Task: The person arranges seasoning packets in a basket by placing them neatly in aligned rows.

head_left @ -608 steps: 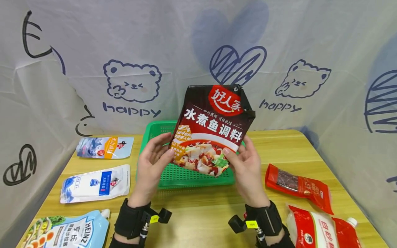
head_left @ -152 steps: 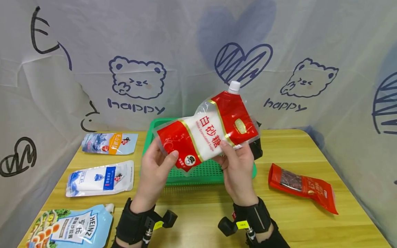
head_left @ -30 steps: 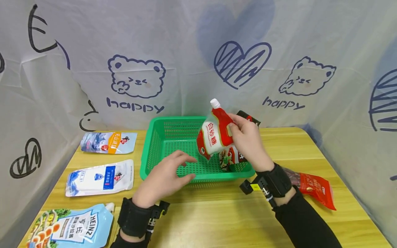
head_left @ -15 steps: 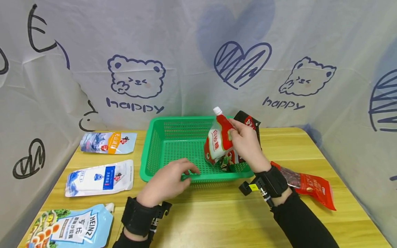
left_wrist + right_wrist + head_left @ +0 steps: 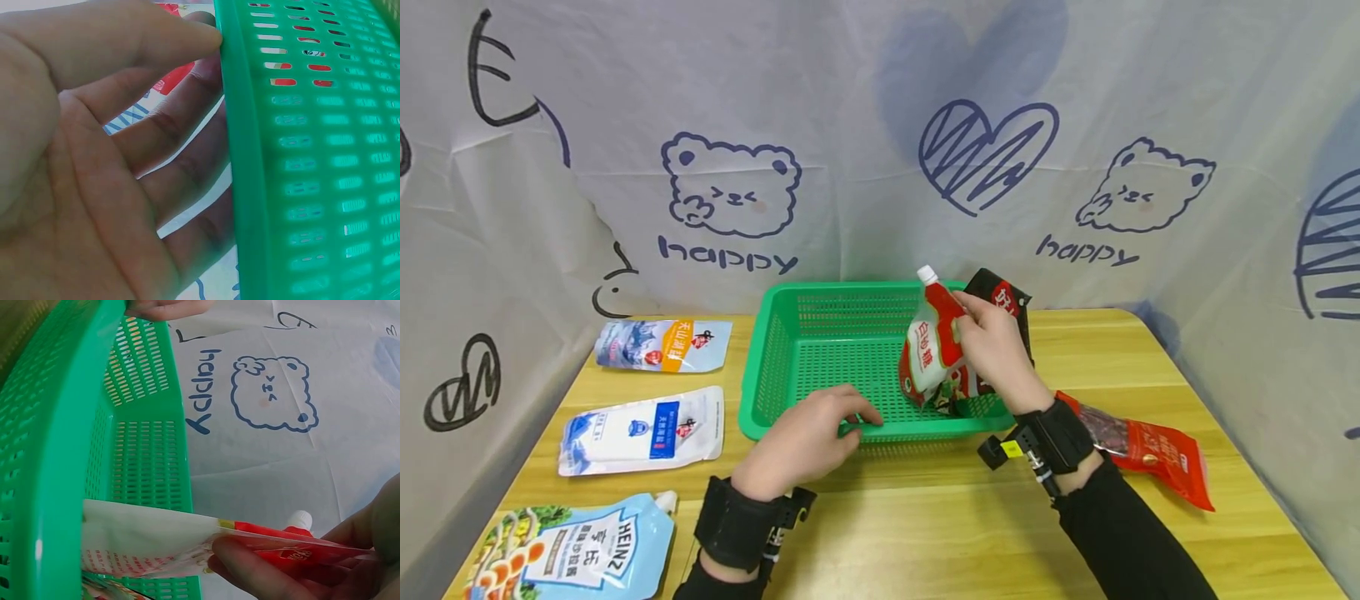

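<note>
In the head view, my right hand (image 5: 996, 350) pinches the upper side edge of a red-and-white pouch of white granulated sugar (image 5: 928, 350) with a white cap. The pouch stands tilted inside the right half of a green plastic basket (image 5: 775, 358). Behind it a black-and-red fish seasoning packet (image 5: 1009, 296) leans at the basket's right end, partly hidden by the hand. My left hand (image 5: 808, 437) grips the basket's front rim; the left wrist view has the thumb and fingers on the rim (image 5: 240, 156). The right wrist view catches the pouch (image 5: 150, 540) between thumb and fingers.
Along the table's left side lie an orange-and-blue salt pouch (image 5: 662, 346), a white-and-blue salt pouch (image 5: 640, 431) and a Heinz salad dressing pouch (image 5: 572, 546). On the right lies a red packet (image 5: 1165, 458), partly behind the right wrist. A drawn-on white cloth (image 5: 865, 167) hangs behind.
The seasoning packet, earlier in both hands, now leans in the basket. The sugar pouch went from both hands to the right alone and was lowered into the basket; the left hand took the rim.
</note>
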The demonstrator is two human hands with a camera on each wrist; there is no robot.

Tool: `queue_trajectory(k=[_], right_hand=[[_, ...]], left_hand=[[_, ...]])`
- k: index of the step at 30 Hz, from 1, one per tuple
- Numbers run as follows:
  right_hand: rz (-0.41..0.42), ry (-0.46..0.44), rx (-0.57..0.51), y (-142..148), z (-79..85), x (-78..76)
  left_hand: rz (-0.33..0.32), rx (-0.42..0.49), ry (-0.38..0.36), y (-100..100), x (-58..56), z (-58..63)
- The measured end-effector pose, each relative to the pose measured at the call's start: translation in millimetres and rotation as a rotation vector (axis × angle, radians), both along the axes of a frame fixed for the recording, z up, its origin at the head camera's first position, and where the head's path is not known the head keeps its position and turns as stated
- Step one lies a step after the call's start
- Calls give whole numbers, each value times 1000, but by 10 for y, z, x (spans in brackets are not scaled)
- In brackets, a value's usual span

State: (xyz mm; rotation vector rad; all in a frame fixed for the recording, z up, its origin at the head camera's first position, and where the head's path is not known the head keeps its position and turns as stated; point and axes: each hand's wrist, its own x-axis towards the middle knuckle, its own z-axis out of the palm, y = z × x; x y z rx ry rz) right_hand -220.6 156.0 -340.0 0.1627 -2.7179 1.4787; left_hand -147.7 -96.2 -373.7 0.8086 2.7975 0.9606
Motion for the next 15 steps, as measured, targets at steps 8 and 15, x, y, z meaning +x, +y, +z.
queue_trajectory(k=[8,15], right_hand=[[5,-68,-32,-40,6,7],[18,-112,-102,-59,-6,8]], left_hand=[[11,-3,-22,7,8,1],[21,-5,-19,4,9,-6]])
